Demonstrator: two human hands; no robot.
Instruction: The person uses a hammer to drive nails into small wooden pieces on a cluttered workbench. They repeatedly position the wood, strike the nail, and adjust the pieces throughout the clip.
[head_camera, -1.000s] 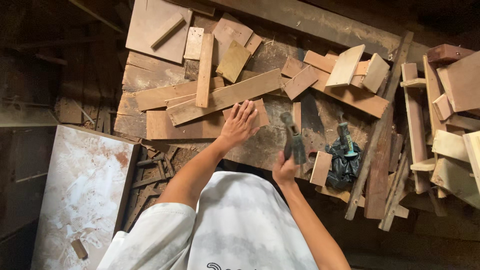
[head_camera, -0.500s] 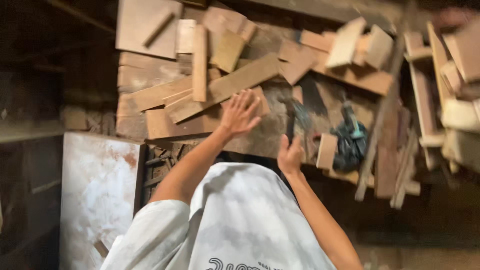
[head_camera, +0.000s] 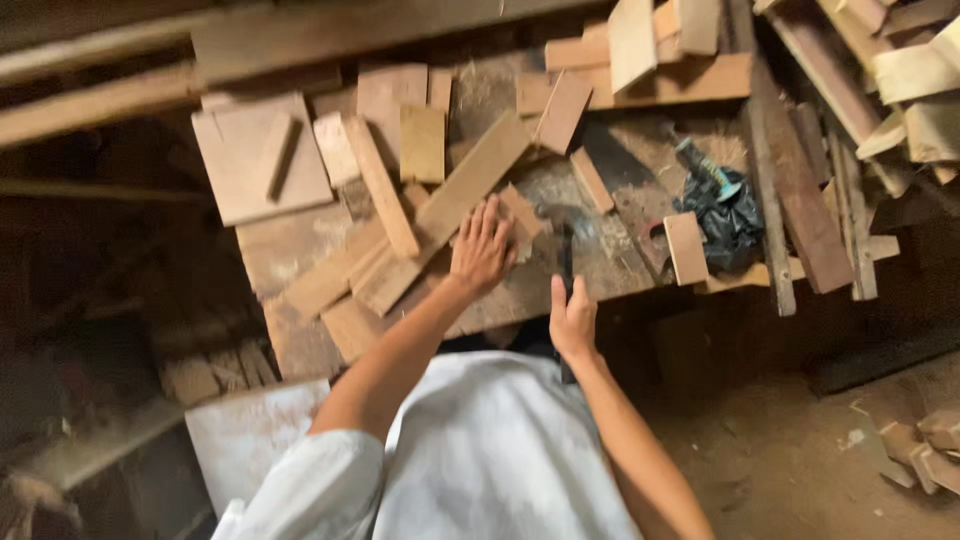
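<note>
head view | worn on head | faces steeply down | workbench (head_camera: 300, 250) near, at arm's length

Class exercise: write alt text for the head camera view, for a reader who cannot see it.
Seen from above, a person in a white shirt presses the left hand flat on a wood offcut on a cluttered workbench, while the right hand grips a blurred hammer. Loose boards, a black bag and a handsaw lie around.

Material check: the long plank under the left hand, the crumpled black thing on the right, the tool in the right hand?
Long plank: bare, unfinished wood, pale with visible grain, sawdust nearby. Black thing: looks like thin plastic bag, glossy and crumpled. Tool in the right hand: dark, probably a metal hammer head, too blurred to confirm. Left hand rests flat on the boards.
</note>
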